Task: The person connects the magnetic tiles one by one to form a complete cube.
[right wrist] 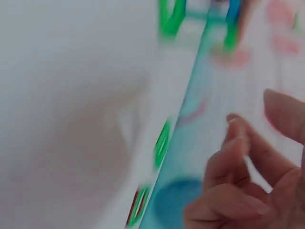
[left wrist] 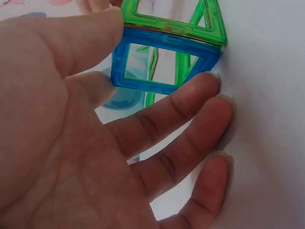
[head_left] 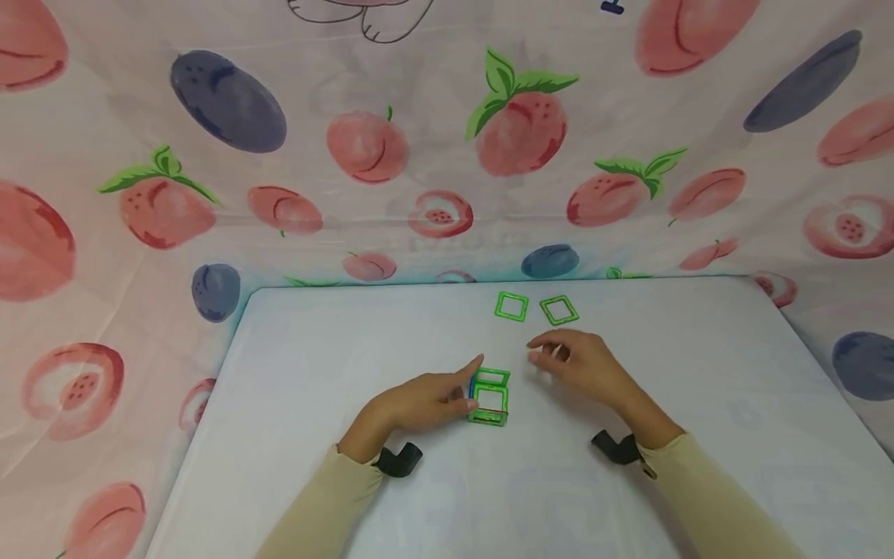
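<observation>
A small box-like build of green square magnetic tiles stands on the white table, with a blue tile on its left side. One green tile at its back leans at a slant. My left hand touches the build from the left, thumb and forefinger at the blue tile's upper edge, the other fingers extended down by the table. To the right, my right hand hovers with loosely bent fingers, thumb and forefinger apart and nothing between them. The right wrist view is blurred.
Two loose green square tiles lie near the table's back edge, one flat at the left and one turned at an angle. A fruit-print cloth hangs behind and beside the white table. Black wrist mounts stick out by both sleeves.
</observation>
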{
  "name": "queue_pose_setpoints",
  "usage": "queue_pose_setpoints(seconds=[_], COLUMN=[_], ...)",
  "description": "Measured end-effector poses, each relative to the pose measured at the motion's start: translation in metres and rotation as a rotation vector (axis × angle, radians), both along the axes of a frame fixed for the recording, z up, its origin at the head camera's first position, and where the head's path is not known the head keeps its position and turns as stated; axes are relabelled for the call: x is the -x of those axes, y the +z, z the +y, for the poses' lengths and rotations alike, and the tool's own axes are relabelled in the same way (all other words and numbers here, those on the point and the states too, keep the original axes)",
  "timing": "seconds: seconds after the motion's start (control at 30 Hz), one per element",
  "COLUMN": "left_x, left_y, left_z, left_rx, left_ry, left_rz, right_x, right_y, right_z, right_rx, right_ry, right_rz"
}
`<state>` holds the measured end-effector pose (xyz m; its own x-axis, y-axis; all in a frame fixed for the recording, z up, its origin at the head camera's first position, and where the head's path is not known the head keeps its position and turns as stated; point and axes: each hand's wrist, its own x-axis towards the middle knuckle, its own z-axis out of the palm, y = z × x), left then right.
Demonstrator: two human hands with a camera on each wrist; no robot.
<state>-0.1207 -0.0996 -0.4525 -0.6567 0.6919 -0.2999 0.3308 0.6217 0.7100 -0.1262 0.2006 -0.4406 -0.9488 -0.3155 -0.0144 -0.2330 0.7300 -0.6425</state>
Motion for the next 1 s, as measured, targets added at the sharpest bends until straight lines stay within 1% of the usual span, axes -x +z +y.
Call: queue_pose_setpoints(seconds=[0.1,0.2,0.27,0.33,0.4,0.47,0.57,0.67,0.73,0.8,0.87,1.0], left_x=[0.000,0.000,0.000,0.000,0.001,0.001,0.001,0.001,0.001,0.000,0.000,0.000], left_y=[-0.001,-0.003,-0.004,-0.004,-0.005,-0.005,-0.004,-0.004,-0.004,-0.004,-0.003,-0.003], left_z=[0.000,0.000,0.001,0.001,0.002,0.003,0.003,0.002,0.001,0.000,0.000,-0.001], left_rx=[0.018,0.029,0.033,0.032,0.028,0.028,0.034,0.042,0.044,0.043,0.041,0.038], left_ry=[-0.007,-0.013,-0.017,-0.025,-0.033,-0.039,-0.035,-0.028,-0.025,-0.023,-0.020,-0.017], left_rz=[-0.007,-0.011,-0.017,-0.019,-0.020,-0.017,-0.018,-0.020,-0.022,-0.022,-0.024,-0.024], right_x=[0.025,0.043,0.051,0.056,0.059,0.061,0.060,0.051,0.043,0.035,0.027,0.017], right_y=[-0.006,-0.016,-0.022,-0.026,-0.026,-0.023,-0.018,-0.015,-0.015,-0.016,-0.017,-0.016], right_z=[0.021,0.035,0.041,0.044,0.044,0.043,0.039,0.033,0.028,0.024,0.021,0.019], right_rx=[-0.115,-0.241,-0.301,-0.344,-0.377,-0.415,-0.433,-0.393,-0.356,-0.330,-0.313,-0.263], right_ry=[-0.042,-0.034,-0.038,-0.060,-0.078,-0.084,-0.023,0.058,0.104,0.129,0.138,0.154], right_rz=[0.017,0.005,0.005,-0.004,-0.012,-0.039,-0.108,-0.183,-0.213,-0.215,-0.194,-0.182])
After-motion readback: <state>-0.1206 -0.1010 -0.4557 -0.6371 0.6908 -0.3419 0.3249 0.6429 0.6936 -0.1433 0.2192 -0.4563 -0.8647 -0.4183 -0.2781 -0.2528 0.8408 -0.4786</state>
